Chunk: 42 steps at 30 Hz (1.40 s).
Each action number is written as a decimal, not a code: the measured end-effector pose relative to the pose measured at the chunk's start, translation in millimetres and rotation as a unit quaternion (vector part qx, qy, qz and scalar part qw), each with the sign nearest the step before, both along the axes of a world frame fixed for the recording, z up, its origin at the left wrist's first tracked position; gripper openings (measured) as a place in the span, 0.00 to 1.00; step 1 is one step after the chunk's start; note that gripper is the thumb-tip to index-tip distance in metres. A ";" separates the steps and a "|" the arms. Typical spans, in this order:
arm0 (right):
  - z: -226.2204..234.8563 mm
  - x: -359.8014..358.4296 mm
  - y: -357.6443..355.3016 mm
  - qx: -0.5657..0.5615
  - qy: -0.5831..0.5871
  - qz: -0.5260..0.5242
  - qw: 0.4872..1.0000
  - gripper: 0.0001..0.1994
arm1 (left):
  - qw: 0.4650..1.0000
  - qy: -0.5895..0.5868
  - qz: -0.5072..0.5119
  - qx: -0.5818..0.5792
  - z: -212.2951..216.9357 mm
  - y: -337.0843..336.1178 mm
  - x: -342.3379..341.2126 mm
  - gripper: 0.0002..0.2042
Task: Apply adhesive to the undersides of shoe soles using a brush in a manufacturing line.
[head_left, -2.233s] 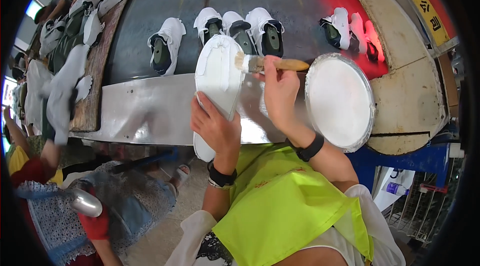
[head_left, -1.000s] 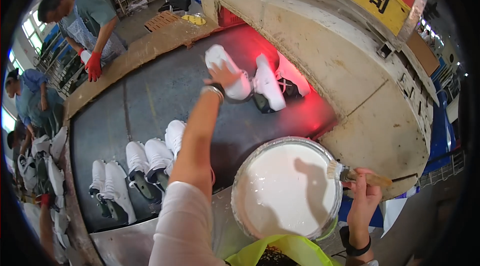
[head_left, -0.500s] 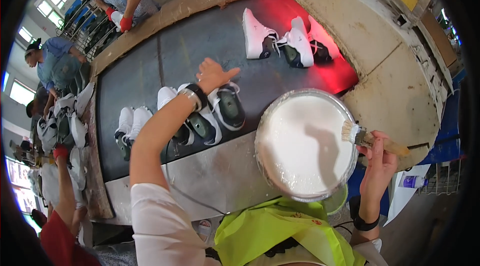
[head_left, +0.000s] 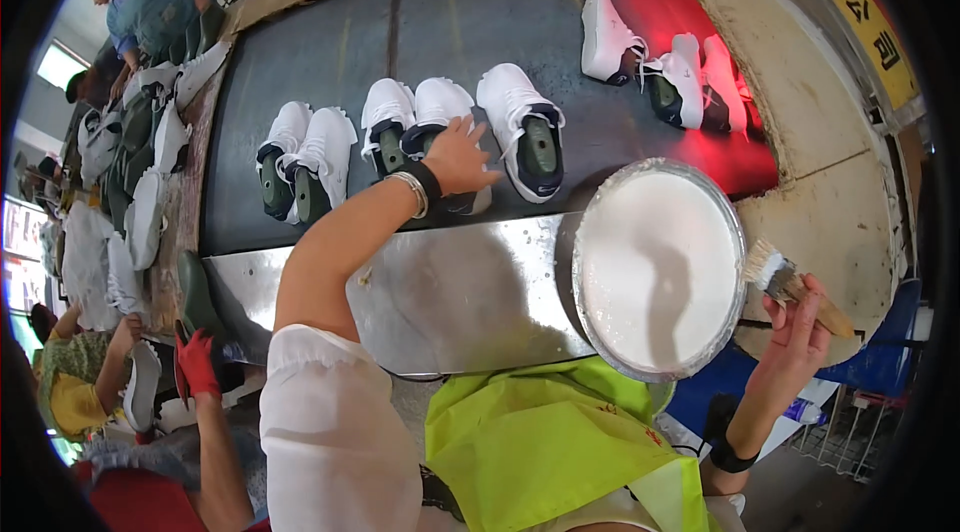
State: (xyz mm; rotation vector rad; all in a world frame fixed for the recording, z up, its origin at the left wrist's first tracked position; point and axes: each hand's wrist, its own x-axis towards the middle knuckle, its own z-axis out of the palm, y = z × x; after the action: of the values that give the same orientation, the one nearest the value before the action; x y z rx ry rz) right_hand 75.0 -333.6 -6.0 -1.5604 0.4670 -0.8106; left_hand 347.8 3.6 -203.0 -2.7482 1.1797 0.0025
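Note:
My left hand [head_left: 460, 160] is over a white sneaker [head_left: 440, 102] with a dark collar, its fingers apart and lying across the shoe's opening; how firmly they touch is hidden. A white sneaker with a green insole [head_left: 540, 147] lies just to the right, and another white sneaker [head_left: 387, 104] to the left. My right hand [head_left: 795, 332] is closed round the wooden handle of a paintbrush [head_left: 800, 290], whose pale bristles point up and left. Between my hands stands a round metal basin [head_left: 742, 267] of white liquid [head_left: 640, 252], right beside the brush.
The sneakers lie on a dark conveyor belt [head_left: 290, 52] behind a metal ledge [head_left: 450, 282]. A pair of sneakers [head_left: 320, 157] is farther left; several [head_left: 682, 82] sit under red light at right. At left, a co-worker's red-gloved hand [head_left: 197, 362] is near heaped shoes [head_left: 145, 217].
My left hand has come down from beyond the shoes onto one of them. My right hand still holds the brush beside the basin. The whole view has shifted, and the shoes appear farther right.

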 end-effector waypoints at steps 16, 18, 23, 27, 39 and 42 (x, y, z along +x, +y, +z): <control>2.0 16.1 -21.6 0.029 -0.056 0.046 0.997 0.10 | 0.929 -0.010 0.361 0.085 -4.9 118.5 40.8 0.28; -3.9 12.1 -24.7 0.035 -0.040 0.031 0.998 0.10 | 0.845 0.161 0.441 -0.256 3.7 16.3 47.1 0.45; 4.1 20.2 -17.3 0.067 -0.042 0.071 0.994 0.10 | 0.741 0.104 0.461 -0.476 -34.6 -136.3 19.1 0.38; 4.1 9.2 -35.9 0.053 -0.067 0.056 0.995 0.10 | 0.553 0.467 0.354 -0.592 11.8 -72.2 19.9 0.34; 3.1 6.4 -8.5 0.038 -0.056 0.065 0.996 0.09 | 0.905 0.248 0.342 -0.054 3.1 -9.0 91.6 0.70; -1.6 -5.0 -16.1 0.037 -0.025 0.022 0.999 0.08 | 0.870 0.358 0.320 -0.113 4.2 6.8 128.0 0.70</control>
State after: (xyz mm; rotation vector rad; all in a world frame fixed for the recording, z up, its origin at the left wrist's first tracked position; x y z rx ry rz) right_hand 70.0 -349.6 -7.7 -1.4748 0.4197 -0.7884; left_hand 475.8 10.4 -198.7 -3.3140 0.2717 1.0972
